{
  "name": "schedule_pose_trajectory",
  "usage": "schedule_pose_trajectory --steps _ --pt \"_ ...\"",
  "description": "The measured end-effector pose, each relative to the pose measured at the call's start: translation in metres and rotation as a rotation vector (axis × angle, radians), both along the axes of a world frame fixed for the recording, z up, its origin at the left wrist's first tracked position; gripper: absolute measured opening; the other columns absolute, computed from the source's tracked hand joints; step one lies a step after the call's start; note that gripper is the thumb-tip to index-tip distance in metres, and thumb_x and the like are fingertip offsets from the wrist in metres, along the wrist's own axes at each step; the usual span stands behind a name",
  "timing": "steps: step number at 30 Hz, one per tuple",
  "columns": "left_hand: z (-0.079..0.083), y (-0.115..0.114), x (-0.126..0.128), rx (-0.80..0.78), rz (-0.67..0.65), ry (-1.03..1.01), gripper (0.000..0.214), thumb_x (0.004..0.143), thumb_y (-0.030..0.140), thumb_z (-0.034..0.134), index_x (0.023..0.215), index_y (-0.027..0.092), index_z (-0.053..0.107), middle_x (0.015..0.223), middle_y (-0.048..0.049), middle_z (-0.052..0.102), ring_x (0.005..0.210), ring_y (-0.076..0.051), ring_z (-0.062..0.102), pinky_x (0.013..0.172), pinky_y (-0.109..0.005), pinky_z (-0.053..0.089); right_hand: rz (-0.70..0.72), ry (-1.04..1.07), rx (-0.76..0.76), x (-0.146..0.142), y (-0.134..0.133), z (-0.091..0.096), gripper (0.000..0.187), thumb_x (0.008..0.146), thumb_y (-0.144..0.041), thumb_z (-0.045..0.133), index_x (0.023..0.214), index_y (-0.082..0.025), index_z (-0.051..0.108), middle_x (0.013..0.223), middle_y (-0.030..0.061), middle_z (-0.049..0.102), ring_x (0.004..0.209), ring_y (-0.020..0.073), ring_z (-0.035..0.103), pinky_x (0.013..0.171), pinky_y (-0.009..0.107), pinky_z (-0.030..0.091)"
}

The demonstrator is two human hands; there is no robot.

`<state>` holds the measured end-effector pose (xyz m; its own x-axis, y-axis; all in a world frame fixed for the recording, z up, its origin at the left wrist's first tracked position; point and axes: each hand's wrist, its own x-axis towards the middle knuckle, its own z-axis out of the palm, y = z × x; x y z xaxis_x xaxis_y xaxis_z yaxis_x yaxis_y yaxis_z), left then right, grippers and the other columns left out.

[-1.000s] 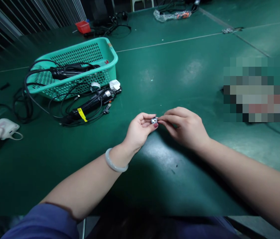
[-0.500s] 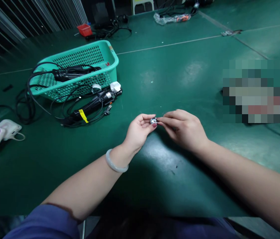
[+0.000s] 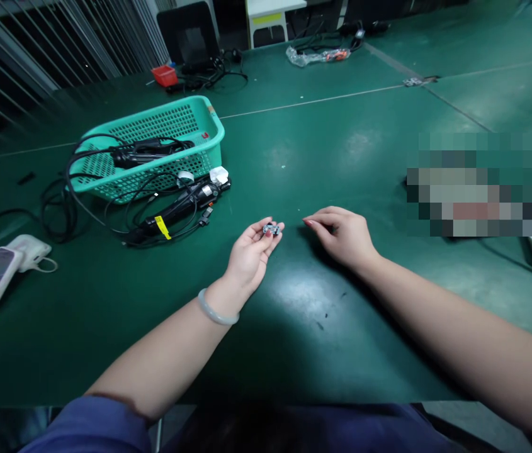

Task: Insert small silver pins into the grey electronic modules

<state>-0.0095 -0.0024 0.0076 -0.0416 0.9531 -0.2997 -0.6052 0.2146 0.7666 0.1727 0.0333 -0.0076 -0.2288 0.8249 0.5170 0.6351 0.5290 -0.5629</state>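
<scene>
While our left hand (image 3: 248, 257) pinches the small part (image 3: 271, 229) mid-frame, we judge it light, stiff, best edge-held, the grip of our right hand (image 3: 347, 236) unclear.

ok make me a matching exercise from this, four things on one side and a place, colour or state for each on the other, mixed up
1. basket
2. bracelet
3. small part
4. red box

A. held in the left hand
B. toward the far side of the table, near black cables
C. green, with holes in its sides
D. around the left wrist

Pairs: 1-C, 2-D, 3-A, 4-B
</scene>
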Motion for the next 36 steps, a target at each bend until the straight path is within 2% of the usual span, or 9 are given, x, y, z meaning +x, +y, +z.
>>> schedule_pose_trajectory --steps 6,11,14,16,20,23,27,32,36 --pt "0.008 -0.008 -0.018 -0.028 0.120 -0.006 0.017 0.080 0.002 0.054 0.088 0.012 0.065 0.087 -0.0033 0.066 0.087 -0.011 0.067 0.099 -0.030 0.048 -0.016 0.044 -0.046 0.003 0.002 -0.001 0.018 0.085 -0.027 0.058 0.077 -0.020 0.072 0.081 0.0048 0.072 0.075 0.0175 0.066 0.068 0.031 0.052" --pt "0.006 -0.032 -0.054 -0.076 0.182 0.171 0.018 0.078 0.006 0.057 0.091 0.013 0.068 0.083 -0.0028 0.067 0.084 -0.010 0.066 0.095 -0.029 0.051 0.013 0.037 -0.057 0.002 0.000 0.000 0.018 0.085 -0.026 0.057 0.077 -0.019 0.072 0.082 0.0049 0.072 0.074 0.0173 0.065 0.068 0.031 0.052" --pt "0.005 -0.049 -0.080 -0.076 0.179 0.382 0.021 0.073 0.015 0.067 0.095 0.014 0.068 0.083 -0.0021 0.068 0.082 -0.011 0.067 0.093 -0.031 0.052 0.029 0.029 -0.056 0.002 0.000 0.001 0.018 0.085 -0.026 0.057 0.077 -0.019 0.071 0.082 0.0052 0.071 0.074 0.0169 0.065 0.068 0.030 0.052" --pt "0.006 -0.060 -0.096 -0.078 0.198 0.566 0.031 0.069 0.023 0.073 0.099 0.015 0.068 0.086 -0.0024 0.069 0.083 -0.012 0.067 0.093 -0.033 0.051 0.033 0.028 -0.053 0.001 0.000 0.001 0.018 0.085 -0.025 0.057 0.077 -0.019 0.071 0.082 0.0054 0.071 0.074 0.0168 0.065 0.068 0.030 0.052" --pt "0.013 -0.074 -0.117 -0.132 0.162 1.023 0.043 0.068 0.036 0.073 0.107 0.017 0.067 0.086 -0.0054 0.072 0.085 -0.017 0.068 0.091 -0.037 0.050 0.044 0.026 -0.053 0.001 -0.001 0.001 0.019 0.085 -0.026 0.056 0.077 -0.019 0.071 0.082 0.0055 0.071 0.074 0.0171 0.065 0.068 0.031 0.052" --pt "0.019 -0.080 -0.123 -0.100 0.100 1.358 0.038 0.074 0.039 0.065 0.107 0.020 0.068 0.091 -0.0076 0.073 0.086 -0.019 0.068 0.087 -0.036 0.051 0.057 0.025 -0.052 0.001 -0.001 0.000 0.019 0.085 -0.027 0.057 0.077 -0.018 0.071 0.083 0.0056 0.072 0.075 0.0174 0.066 0.068 0.032 0.053" --pt "0.021 -0.082 -0.123 -0.023 0.020 1.614 0.032 0.079 0.040 0.058 0.105 0.023 0.068 0.091 -0.0071 0.073 0.085 -0.021 0.068 0.082 -0.035 0.051 0.061 0.020 -0.059 0.001 -0.001 -0.001 0.019 0.086 -0.028 0.056 0.077 -0.019 0.071 0.083 0.0053 0.072 0.076 0.0177 0.066 0.068 0.032 0.053" --pt "0.020 -0.079 -0.123 0.025 -0.050 1.733 0.031 0.084 0.036 0.051 0.109 0.024 0.067 0.100 -0.0078 0.071 0.092 -0.023 0.065 0.086 -0.036 0.048 0.071 0.032 -0.067 0.002 -0.002 -0.001 0.019 0.086 -0.027 0.056 0.077 -0.019 0.071 0.083 0.0051 0.072 0.076 0.0175 0.066 0.069 0.032 0.053" --pt "0.018 -0.077 -0.126 0.052 -0.022 1.680 0.035 0.089 0.032 0.041 0.113 0.025 0.065 0.108 -0.0063 0.070 0.103 -0.022 0.059 0.093 -0.037 0.043 0.072 0.045 -0.085 0.002 -0.002 0.000 0.018 0.086 -0.027 0.056 0.078 -0.019 0.071 0.083 0.0052 0.072 0.076 0.0170 0.066 0.070 0.031 0.053"
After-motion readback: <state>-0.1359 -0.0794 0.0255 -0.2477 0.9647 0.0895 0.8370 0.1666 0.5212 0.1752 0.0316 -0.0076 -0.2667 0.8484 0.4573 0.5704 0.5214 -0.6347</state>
